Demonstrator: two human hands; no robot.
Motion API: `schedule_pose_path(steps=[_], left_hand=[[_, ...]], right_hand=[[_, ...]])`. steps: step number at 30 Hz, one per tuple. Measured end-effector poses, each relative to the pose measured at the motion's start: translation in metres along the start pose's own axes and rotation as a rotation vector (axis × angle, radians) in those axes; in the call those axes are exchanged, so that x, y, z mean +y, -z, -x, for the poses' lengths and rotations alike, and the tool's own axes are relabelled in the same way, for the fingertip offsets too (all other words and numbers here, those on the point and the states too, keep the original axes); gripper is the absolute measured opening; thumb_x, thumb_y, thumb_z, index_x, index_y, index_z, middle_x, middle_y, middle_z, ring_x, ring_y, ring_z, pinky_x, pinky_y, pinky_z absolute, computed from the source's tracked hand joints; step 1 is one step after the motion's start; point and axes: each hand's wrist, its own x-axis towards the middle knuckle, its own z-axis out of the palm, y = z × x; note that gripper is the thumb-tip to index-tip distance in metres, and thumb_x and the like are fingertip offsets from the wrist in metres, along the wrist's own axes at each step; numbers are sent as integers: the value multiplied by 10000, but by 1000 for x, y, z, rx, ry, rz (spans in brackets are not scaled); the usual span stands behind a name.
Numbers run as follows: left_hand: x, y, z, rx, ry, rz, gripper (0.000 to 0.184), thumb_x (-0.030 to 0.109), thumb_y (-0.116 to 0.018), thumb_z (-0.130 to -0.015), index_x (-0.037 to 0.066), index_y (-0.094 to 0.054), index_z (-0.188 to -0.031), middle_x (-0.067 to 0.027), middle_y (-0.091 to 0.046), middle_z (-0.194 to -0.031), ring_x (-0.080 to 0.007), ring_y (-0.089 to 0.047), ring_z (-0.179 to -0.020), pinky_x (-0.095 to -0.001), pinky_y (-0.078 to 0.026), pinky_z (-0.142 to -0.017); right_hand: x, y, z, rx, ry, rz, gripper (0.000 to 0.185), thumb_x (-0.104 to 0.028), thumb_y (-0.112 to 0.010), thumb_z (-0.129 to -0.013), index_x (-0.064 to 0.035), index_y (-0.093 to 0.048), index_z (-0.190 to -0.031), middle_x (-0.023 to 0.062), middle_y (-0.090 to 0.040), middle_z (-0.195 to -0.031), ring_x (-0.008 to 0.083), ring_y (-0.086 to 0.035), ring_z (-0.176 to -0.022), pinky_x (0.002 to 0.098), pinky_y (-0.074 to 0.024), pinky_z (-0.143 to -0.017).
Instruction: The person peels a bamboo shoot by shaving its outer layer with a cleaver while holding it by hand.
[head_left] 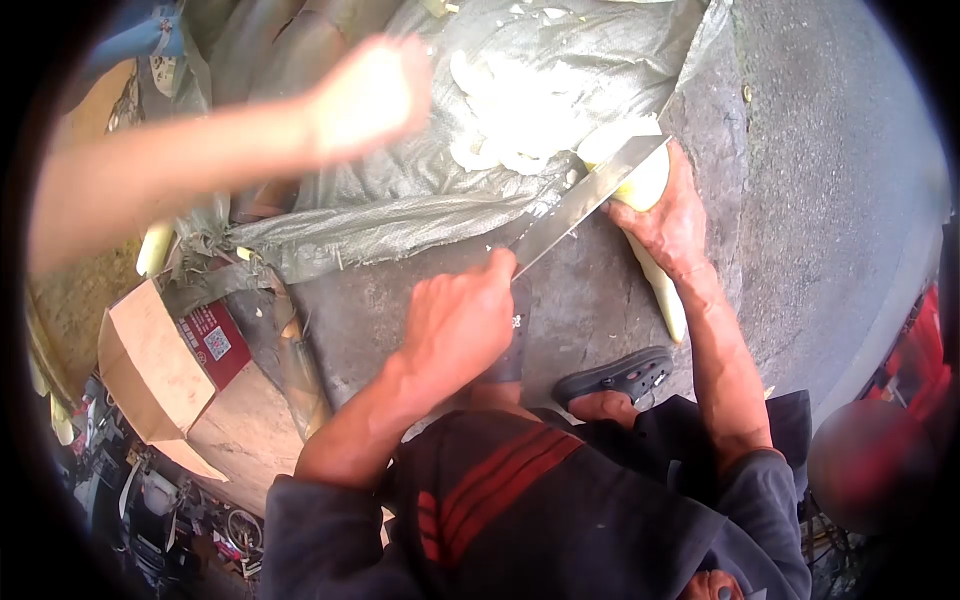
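Dark clothing with red stripes [500,480] lies nearest the camera, just below the left grip. Well to that grip's left, an open cardboard box [160,340] shows a dark red panel [232,362] with a QR code [217,345]; the pale lettering beside the code is too small to read. Above and left of the left grip, a co-worker's bare forearm [200,150] reaches in, its hand [375,95] blurred, so its exact pose cannot be told.

The left grip [460,312] is clenched around the near end of a knife [585,210], whose broad blade slants up and right; no brand can be read on it. Above the left grip, a grey woven sheet [370,215] bears a heap of white pieces [510,110], too bright for their edges to be clear. Below and right of that grip, a dark perforated clog [620,378] is on a foot.

Farther right, the right grip [672,222] grasps a pale yellowish vegetable [645,183], with the far part of the blade across it. Just below the right grip, a long pale tapering piece [660,290] points downward. Rough grey paving [830,190] extends to the right.
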Motion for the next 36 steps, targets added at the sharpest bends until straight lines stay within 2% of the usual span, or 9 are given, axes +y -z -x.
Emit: schedule_pose_path(steps=[5, 17, 23, 27, 30, 32, 33, 36], left_hand=[[-1, -5, -8, -44, 11, 2, 105, 83, -596, -906, 31, -550, -985, -189, -671, -706, -427, -662, -634, -553, -503, -591], [16, -26, -73, 25, -49, -18, 128, 19, -546, -845, -17, -565, -967, -207, -675, -670, -420, -689, -633, -537, -539, -616], [16, -35, -103, 104, -104, -49, 99, 19, -566, -827, -35, -589, -908, -221, -677, -679, -416, -700, -645, -515, -546, -605], [18, -37, -116, 107, -95, -48, 136, 34, -585, -825, -45, -611, -933, -231, -691, -720, -411, -713, -692, -506, -551, -625], [24, -35, -132, 35, -46, -60, 180, 60, -583, -846, -40, -637, -985, -233, -717, -808, -393, -731, -780, -500, -561, -694], [23, -22, -134, -18, -2, -53, 215, 73, -565, -856, -34, -666, -1012, -226, -737, -871, -371, -743, -840, -485, -572, -750], [22, -15, -137, -111, 55, -30, 224, 126, -559, -919, -17, -642, -1070, -245, -724, -938, -412, -717, -905, -511, -543, -799], [12, -12, -122, -55, 55, 38, 235, 127, -561, -918, -21, -638, -1084, -258, -719, -934, -425, -707, -904, -508, -542, -798]], right_hand=[[-4, -3, 0, 9, -23, -20, 979, -342, -889, -621, -80, -414, -1435, 190, -560, -1291, 394, -584, -1186, 473, -491, -972], [-2, -4, 2, 35, -2, -9, 976, -388, -874, -623, -105, -416, -1437, 186, -565, -1263, 397, -584, -1180, 483, -498, -954], [-6, -1, 2, 25, -8, -7, 940, -392, -872, -627, -100, -434, -1406, 175, -570, -1262, 395, -585, -1169, 487, -501, -940], [-6, -1, 1, 8, -11, -26, 933, -383, -870, -628, -103, -438, -1406, 174, -575, -1261, 396, -585, -1169, 485, -493, -954], [-1, 2, -1, 0, 20, -81, 904, -367, -863, -626, -87, -464, -1387, 180, -582, -1250, 397, -585, -1164, 479, -474, -987], [13, 3, -7, -40, 44, -249, 897, -363, -857, -628, -67, -476, -1384, 186, -586, -1240, 388, -584, -1169, 474, -463, -1002], [19, 4, -11, -57, 59, -337, 894, -361, -854, -629, -57, -482, -1382, 189, -588, -1235, 383, -583, -1172, 471, -457, -1010], [29, 9, -18, -239, 19, -513, 912, -355, -850, -634, -35, -483, -1405, 197, -593, -1225, 363, -562, -1198, 468, -450, -1033]])
